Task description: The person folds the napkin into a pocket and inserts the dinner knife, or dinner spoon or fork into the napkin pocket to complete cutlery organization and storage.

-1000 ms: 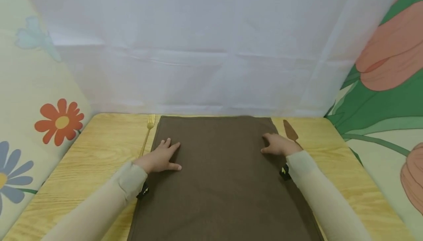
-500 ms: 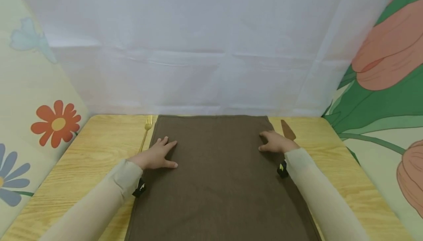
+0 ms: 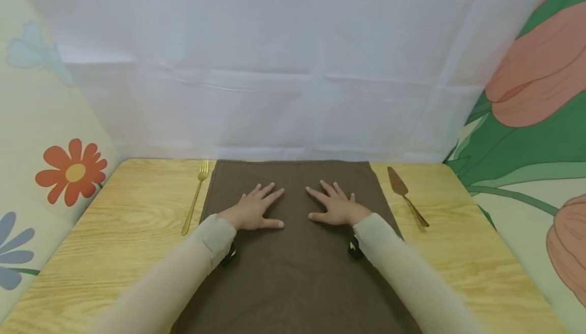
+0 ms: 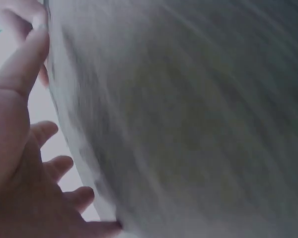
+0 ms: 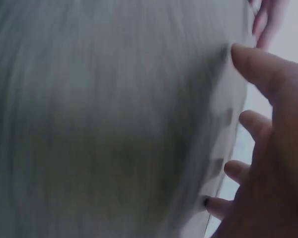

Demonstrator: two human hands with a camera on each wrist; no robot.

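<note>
A brown cloth [image 3: 297, 278] lies spread flat over the middle of the wooden table. My left hand [image 3: 254, 209] is over its left half, fingers straight and spread, thumb pointing inward. Mirroring it, my right hand [image 3: 338, 209] has its fingers fanned out over the right half, with a narrow strip of cloth between the two thumbs. Both wrist views show fingertips at or close over the blurred cloth, and neither hand grips anything. A gold fork [image 3: 194, 202] lies left of the cloth, tines away from me. To the right lies a cake server [image 3: 403, 189] with a slim handle.
The light wooden table [image 3: 467, 252] extends on both sides of the cloth. Behind its far edge hangs a creased white sheet [image 3: 256, 69]. Flower-patterned panels [image 3: 75, 115] stand at left and right.
Both hands have moved inward from the cloth's side edges toward each other, and their fingers are spread wider. The fork's and cake server's handles, covered before, now show. The cloth stays flat.
</note>
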